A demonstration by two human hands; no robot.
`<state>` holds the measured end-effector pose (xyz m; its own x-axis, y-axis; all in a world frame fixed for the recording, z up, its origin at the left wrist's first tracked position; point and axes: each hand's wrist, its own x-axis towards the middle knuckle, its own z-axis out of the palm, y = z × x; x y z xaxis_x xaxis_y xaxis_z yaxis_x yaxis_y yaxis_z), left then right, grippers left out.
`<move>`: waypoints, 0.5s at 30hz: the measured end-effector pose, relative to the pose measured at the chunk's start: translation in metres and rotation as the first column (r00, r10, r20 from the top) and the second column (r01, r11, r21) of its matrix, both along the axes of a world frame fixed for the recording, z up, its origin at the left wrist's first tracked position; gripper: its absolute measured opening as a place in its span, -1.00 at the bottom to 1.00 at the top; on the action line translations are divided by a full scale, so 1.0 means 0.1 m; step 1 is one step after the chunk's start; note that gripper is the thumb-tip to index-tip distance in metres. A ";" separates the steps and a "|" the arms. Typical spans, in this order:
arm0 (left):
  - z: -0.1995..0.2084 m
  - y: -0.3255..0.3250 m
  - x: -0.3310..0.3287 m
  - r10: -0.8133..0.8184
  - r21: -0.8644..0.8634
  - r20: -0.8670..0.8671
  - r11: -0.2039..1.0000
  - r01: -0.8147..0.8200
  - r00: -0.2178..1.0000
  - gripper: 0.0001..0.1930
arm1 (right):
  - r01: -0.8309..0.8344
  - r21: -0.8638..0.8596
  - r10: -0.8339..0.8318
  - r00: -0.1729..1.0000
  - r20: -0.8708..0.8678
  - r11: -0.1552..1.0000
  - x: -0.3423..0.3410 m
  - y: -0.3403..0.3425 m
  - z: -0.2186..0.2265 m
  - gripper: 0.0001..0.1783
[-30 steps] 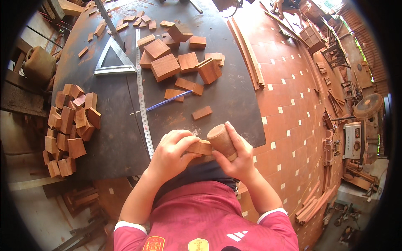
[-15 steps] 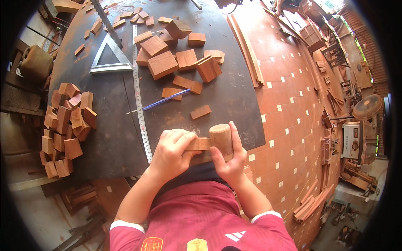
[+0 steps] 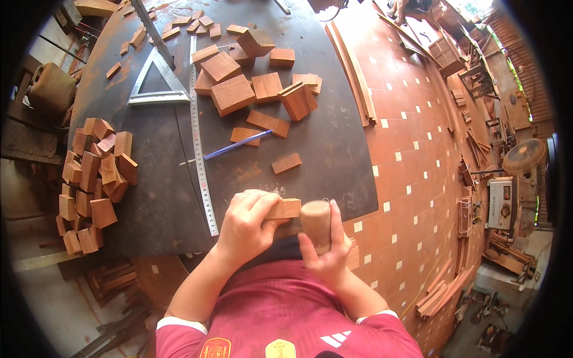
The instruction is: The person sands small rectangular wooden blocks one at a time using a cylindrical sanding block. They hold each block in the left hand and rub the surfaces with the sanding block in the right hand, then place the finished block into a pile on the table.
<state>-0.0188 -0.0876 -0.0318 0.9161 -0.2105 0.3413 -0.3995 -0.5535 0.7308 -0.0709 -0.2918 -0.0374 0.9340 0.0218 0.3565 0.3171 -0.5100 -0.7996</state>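
My left hand [image 3: 249, 222] is closed around a small rectangular wooden block [image 3: 290, 208], whose pale end points right. My right hand [image 3: 332, 243] grips a thick, light-brown wooden cylinder [image 3: 317, 227], thumb on its left side and fingers on its right, its round top tilted up. A narrow gap separates the block from the cylinder. Both are held above the near edge of the dark worktable [image 3: 173, 221]. Beyond them a single wooden block [image 3: 287, 163] lies flat, and past it a blue pen [image 3: 239, 145] rests across another block [image 3: 245, 135].
A heap of wooden blocks [image 3: 91, 179] covers the table's left side. Larger blocks [image 3: 233, 94] cluster farther back, beside a steel ruler [image 3: 199, 137] and a metal triangle square [image 3: 159, 96]. Long boards [image 3: 352, 77] run along the table's right edge, by the tiled floor [image 3: 412, 161].
The cylinder has moved down slightly and tilted, with my right hand lowering alongside it. A gap has opened between it and the block. My left hand keeps its hold, shifted only slightly.
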 end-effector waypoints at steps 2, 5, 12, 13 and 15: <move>-0.02 -0.01 -0.02 0.002 -0.008 -0.012 1.000 -0.002 1.000 -0.55 | -0.006 -0.004 0.005 1.000 -0.020 1.000 -0.08 -0.02 0.02 -0.05; 0.00 -0.01 0.02 -0.009 0.013 0.029 1.000 0.009 1.000 -0.55 | -0.003 -0.035 0.003 1.000 -0.016 0.999 0.13 0.01 0.09 -0.06; -0.02 -0.03 -0.02 0.023 0.004 0.019 1.000 -0.023 1.000 -0.56 | 0.002 -0.122 0.001 1.000 0.028 0.993 0.07 0.00 0.10 -0.07; -0.02 -0.02 -0.02 0.020 0.011 0.020 1.000 -0.020 1.000 -0.56 | -0.007 -0.134 0.012 0.999 0.031 0.991 0.01 -0.02 0.10 -0.07; -0.02 -0.02 -0.04 0.007 0.022 0.020 1.000 -0.008 1.000 -0.57 | -0.020 -0.147 0.025 0.999 0.032 0.989 0.00 -0.03 0.12 -0.07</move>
